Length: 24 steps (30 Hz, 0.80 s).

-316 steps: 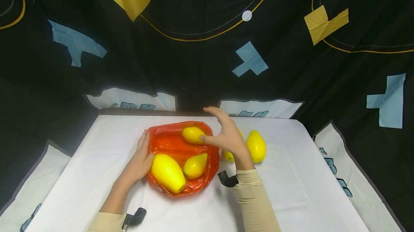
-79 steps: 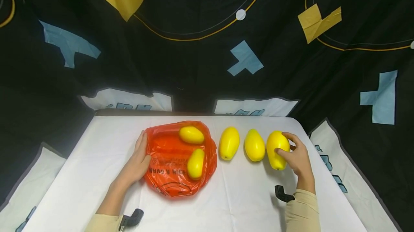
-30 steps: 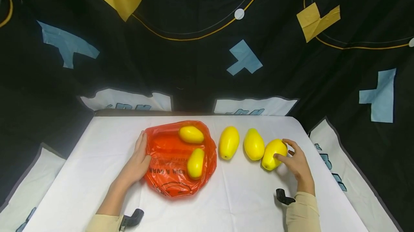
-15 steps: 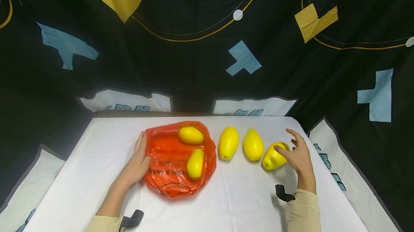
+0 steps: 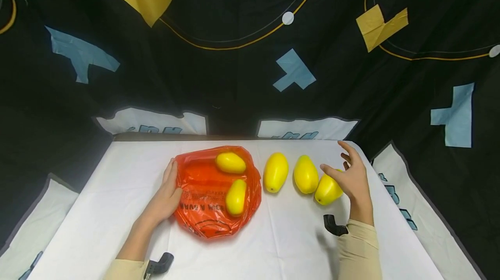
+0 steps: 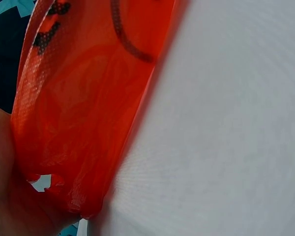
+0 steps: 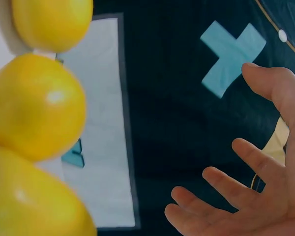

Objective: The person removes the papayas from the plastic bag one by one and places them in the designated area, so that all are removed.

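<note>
My left hand (image 5: 168,193) grips the left edge of an open red plastic bag (image 5: 199,223); the left wrist view shows the thin red film (image 6: 88,108) bunched against the thumb side. Inside the bag lie a smooth yellow mango-like fruit (image 5: 231,163) near the back and a second yellow fruit (image 5: 236,198) nearer the front. Right of the bag, three such fruits stand in a row: a long one (image 5: 276,172), a middle one (image 5: 306,175) and a tilted right one (image 5: 328,190). Above that last fruit hovers my right hand (image 5: 351,178), fingers spread and nothing in it.
A white cloth covers the table (image 5: 297,245). Behind it hangs a black curtain (image 5: 234,84) with blue and yellow tape pieces. Black straps with small mounts sit on both wrists, such as the right mount (image 5: 334,226).
Earlier a large yellow fruit lay in the bag's front left; now it is gone from there. My right hand has set a fruit at the row's right end, let go and risen. The left stays put.
</note>
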Available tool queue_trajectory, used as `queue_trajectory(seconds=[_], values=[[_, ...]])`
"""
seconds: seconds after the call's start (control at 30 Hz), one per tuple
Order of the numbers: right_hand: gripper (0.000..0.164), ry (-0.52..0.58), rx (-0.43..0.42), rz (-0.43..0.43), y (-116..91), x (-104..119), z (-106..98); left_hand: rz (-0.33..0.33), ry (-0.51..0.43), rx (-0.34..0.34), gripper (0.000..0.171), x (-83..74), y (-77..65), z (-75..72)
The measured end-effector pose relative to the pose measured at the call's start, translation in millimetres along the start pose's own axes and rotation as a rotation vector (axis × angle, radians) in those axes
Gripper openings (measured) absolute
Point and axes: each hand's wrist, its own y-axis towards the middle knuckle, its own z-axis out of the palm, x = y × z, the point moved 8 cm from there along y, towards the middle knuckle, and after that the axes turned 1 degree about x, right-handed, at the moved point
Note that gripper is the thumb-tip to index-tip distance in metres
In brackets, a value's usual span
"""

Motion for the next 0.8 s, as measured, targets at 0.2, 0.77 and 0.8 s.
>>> queue_trajectory(seconds=[0.2,0.77,0.8], values=[[0.083,0.002,0.029,-0.04,3,20,10,0.009,-0.001,0.001,0.078,-2.1,-0.4,-0.9],[0.078,0.051,0.096,-0.134,7,56,42,0.001,-0.002,0.009,0.078,2.0,0.9,-0.3],[0.078,0.05,0.097,-0.141,7,57,43,-0.001,-0.003,0.011,0.079,2.0,1.1,-0.1]])
